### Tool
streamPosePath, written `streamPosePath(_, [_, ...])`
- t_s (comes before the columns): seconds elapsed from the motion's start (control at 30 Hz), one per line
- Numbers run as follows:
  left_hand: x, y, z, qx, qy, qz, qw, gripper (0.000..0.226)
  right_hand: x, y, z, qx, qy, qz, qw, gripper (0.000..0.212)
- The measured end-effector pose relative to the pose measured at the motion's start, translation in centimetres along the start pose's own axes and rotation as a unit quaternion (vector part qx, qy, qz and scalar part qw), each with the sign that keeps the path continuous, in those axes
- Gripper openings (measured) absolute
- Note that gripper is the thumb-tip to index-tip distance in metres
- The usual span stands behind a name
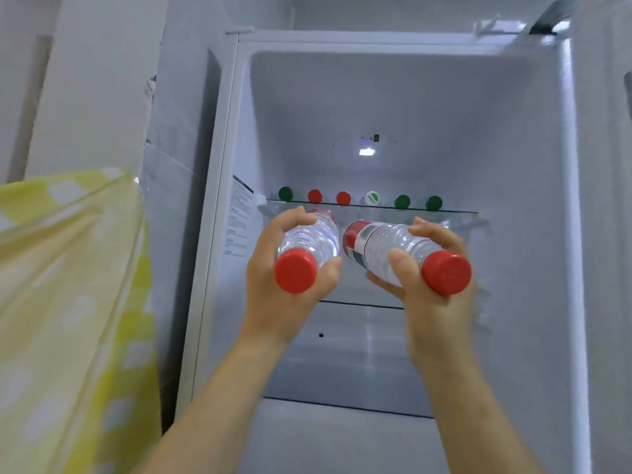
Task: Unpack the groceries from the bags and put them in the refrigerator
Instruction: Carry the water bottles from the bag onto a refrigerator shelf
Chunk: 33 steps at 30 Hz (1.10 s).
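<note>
Friend: What are you holding?
Me: Two water bottles. My left grip (pixel 270 295) is curled round the left bottle (pixel 307 239), and my right grip (pixel 434 313) is curled round the right bottle (pixel 386 241). Both have red caps, and the caps point at me.
Friend: Where are they?
Me: Up in front of the open fridge (pixel 513 131), near the edge of the glass shelf (pixel 451 211). The bottles lie on their sides, side by side, with the far ends close together. I cannot tell if they touch.
Friend: What is on that shelf?
Me: A row of six caps (pixel 343 198) peeks over the edge: green, red, red, white with green, green, green.
Friend: Anything else?
Me: A yellow and white cloth (pixel 68 285) hangs on my left, beside the fridge. A small light (pixel 366 152) shines on the back wall. There are lower shelves (pixel 359 305) too.
</note>
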<state>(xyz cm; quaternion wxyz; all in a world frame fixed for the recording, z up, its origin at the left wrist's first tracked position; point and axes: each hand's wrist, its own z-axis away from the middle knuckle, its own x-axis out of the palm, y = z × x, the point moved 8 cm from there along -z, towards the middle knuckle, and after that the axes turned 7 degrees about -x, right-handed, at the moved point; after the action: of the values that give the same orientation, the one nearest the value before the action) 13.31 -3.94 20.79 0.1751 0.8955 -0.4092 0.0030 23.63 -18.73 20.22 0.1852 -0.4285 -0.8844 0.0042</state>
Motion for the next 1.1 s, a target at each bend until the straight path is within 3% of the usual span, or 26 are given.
streamPosePath(0.23, [0.2, -3.0, -4.8, 0.047, 0.036, 0.012, 0.998, 0.046, 1.1, 3.4, -4.2, -0.053, 0.003, -0.025, 0.998, 0.026])
streamPosePath(0.57, [1.2, -6.6, -13.8, 0.008, 0.055, 0.048, 0.997, 0.04, 5.2, 7.3, -10.8, -0.081, -0.011, -0.005, 0.997, 0.027])
streamPosePath(0.67, [2.0, -8.7, -16.3, -0.038, 0.059, 0.038, 0.997, 0.037, 6.1, 9.0, -12.6, -0.064, -0.011, 0.001, 0.998, 0.026])
streamPosePath(1.1, [4.0, -14.0, -21.2, -0.099, 0.04, 0.006, 0.994, 0.035, 7.0, 15.4, -17.9, 0.001, -0.038, 0.047, 0.998, 0.03])
